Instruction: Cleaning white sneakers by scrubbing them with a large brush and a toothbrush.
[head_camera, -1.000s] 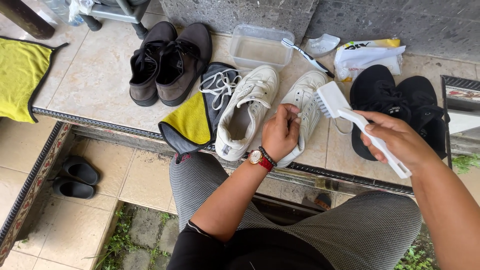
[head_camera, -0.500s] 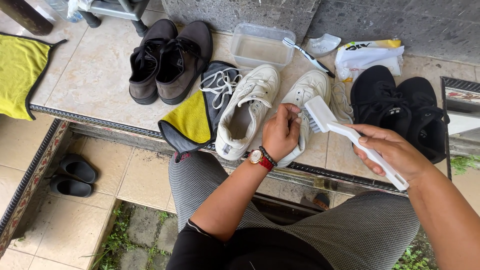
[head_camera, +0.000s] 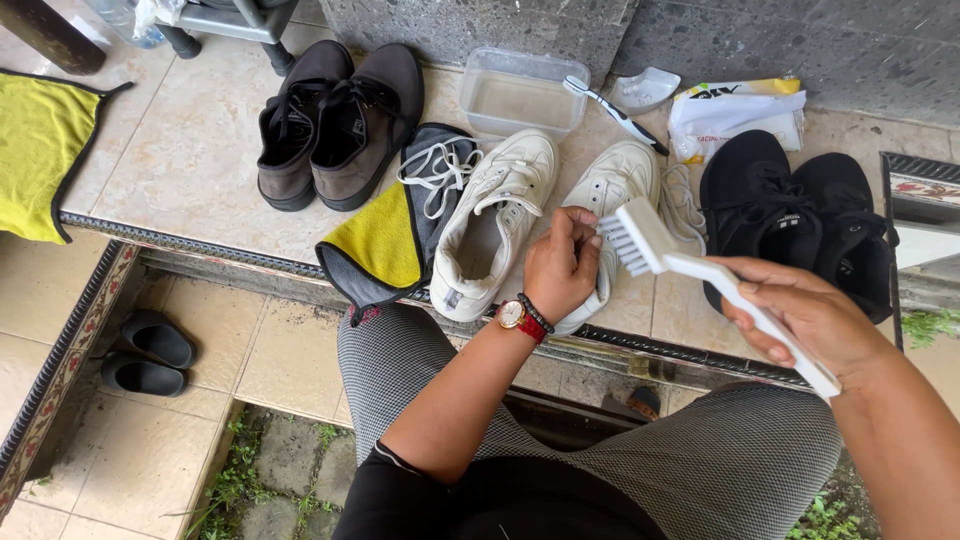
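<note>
Tiled ledge (head_camera: 180, 170), shoes everywhere. Left hand (head_camera: 562, 265) pinched shut on white sneaker (head_camera: 612, 195) (light, floppy; probably best steadied at the collar), right hand (head_camera: 815, 315) wrapped around white brush (head_camera: 690, 270) just beside it.

My left hand (head_camera: 562, 268) grips the heel end of a white sneaker (head_camera: 615, 200) lying on the tiled ledge (head_camera: 200, 170). My right hand (head_camera: 812, 318) holds a white brush (head_camera: 700, 275) by its handle, bristles raised just beside my left fingers, above the shoe. Left of my left hand lies the second white sneaker (head_camera: 495, 225), partly on a yellow-and-grey cloth (head_camera: 385, 240). Black shoes (head_camera: 790, 215) sit beyond my right hand.
</note>
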